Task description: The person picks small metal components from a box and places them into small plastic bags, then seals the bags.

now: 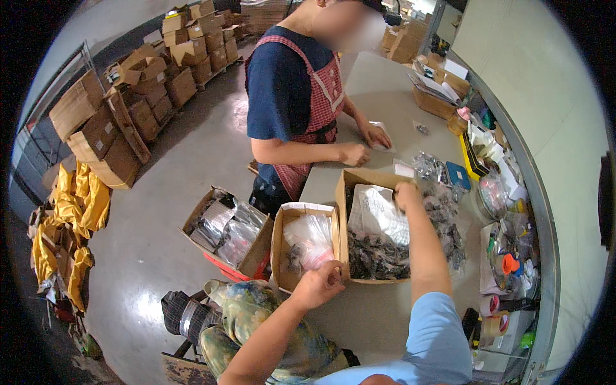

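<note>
My left hand (pixel 317 285) is closed at the near right corner of a small cardboard box (pixel 280 256), its fingertips by the rim. What those fingers hold, if anything, is hidden. Inside that box lie clear plastic bags (pixel 311 237) with a pinkish edge. A larger cardboard box (pixel 345 176) stands against it on the right, filled with small dark parts (pixel 375 262) and a white sheet with handwriting (pixel 375 212). My right hand (pixel 407 195) reaches over this box to its far right side, fingers curled together. Whatever they grip cannot be made out.
A co-worker in a checked apron (pixel 327 96) handles a small packet (pixel 380 138) across the table (pixel 385 86). Bagged dark parts (pixel 443 215) lie right of the large box. Tape rolls (pixel 494 324) and clutter line the wall. Another box (pixel 228 231) stands at left.
</note>
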`<state>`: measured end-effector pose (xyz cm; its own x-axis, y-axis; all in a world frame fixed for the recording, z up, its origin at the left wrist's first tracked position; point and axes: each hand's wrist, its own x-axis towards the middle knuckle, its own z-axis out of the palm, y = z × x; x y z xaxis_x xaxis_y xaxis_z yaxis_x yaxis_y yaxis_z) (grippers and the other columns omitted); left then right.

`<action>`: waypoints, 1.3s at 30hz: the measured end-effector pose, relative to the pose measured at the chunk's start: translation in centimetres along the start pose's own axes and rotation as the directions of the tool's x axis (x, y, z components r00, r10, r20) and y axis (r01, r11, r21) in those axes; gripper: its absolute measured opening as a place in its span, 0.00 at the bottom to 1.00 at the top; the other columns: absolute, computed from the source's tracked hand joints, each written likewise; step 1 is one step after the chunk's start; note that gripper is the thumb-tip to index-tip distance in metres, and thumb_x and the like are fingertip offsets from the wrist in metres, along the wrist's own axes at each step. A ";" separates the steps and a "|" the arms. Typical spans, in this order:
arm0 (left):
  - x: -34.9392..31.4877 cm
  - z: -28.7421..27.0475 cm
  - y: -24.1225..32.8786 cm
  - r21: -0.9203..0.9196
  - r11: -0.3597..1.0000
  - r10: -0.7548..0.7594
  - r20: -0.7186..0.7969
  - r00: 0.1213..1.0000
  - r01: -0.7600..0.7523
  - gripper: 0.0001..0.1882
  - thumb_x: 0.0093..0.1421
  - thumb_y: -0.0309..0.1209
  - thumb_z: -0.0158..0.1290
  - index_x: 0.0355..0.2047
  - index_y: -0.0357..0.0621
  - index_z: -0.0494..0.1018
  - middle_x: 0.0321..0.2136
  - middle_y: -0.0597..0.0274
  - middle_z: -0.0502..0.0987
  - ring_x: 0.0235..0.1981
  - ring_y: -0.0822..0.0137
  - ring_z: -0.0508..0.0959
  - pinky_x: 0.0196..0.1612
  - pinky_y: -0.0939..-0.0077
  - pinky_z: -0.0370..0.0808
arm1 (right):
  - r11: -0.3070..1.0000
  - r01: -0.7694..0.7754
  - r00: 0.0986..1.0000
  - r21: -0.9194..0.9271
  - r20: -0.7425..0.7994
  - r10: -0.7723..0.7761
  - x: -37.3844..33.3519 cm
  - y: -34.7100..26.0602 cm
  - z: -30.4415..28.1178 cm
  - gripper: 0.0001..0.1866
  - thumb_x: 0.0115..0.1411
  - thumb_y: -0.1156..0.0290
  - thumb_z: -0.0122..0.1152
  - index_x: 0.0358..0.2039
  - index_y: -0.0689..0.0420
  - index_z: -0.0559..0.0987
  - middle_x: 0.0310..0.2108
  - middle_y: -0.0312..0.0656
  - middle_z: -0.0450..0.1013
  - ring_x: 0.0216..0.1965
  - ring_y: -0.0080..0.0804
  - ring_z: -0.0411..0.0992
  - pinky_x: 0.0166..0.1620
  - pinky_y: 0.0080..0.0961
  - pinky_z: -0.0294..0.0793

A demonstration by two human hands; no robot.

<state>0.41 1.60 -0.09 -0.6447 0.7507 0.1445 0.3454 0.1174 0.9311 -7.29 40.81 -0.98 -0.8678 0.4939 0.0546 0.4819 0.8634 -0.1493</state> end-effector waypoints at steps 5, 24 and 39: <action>1.0 0.0 0.6 -0.015 0.999 0.036 0.055 0.998 -0.035 0.28 0.48 0.26 0.62 0.49 0.46 0.63 0.27 0.59 0.75 0.28 0.63 0.78 0.30 0.71 0.76 | 0.989 -0.087 0.884 -0.121 0.448 0.133 -0.3 2.7 2.9 0.15 0.50 0.81 0.47 0.38 0.65 0.78 0.41 0.61 0.71 0.43 0.52 0.72 0.42 0.42 0.73; -0.1 -0.4 1.5 -0.156 0.982 0.124 0.094 0.988 -0.109 0.35 0.47 0.19 0.57 0.56 0.44 0.55 0.30 0.58 0.74 0.30 0.63 0.75 0.33 0.72 0.72 | 0.620 0.150 0.960 0.770 -0.264 0.095 -7.9 2.9 -4.4 0.12 0.50 0.77 0.63 0.35 0.58 0.71 0.29 0.35 0.71 0.27 0.29 0.69 0.29 0.26 0.68; -2.6 -1.8 1.6 -0.839 0.518 0.147 0.279 0.949 0.167 0.42 0.46 0.19 0.60 0.60 0.46 0.52 0.43 0.67 0.67 0.42 0.73 0.69 0.45 0.77 0.69 | 0.418 0.478 0.474 0.773 0.174 -0.863 -23.0 -17.7 -11.2 0.05 0.52 0.75 0.61 0.29 0.63 0.79 0.31 0.40 0.75 0.34 0.28 0.73 0.40 0.26 0.72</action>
<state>1.41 -1.28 1.64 -0.3704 0.9112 0.1803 -0.5006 -0.3593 0.7876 5.49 15.30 11.51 -0.8484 -0.5291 -0.0165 -0.3068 0.5169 -0.7992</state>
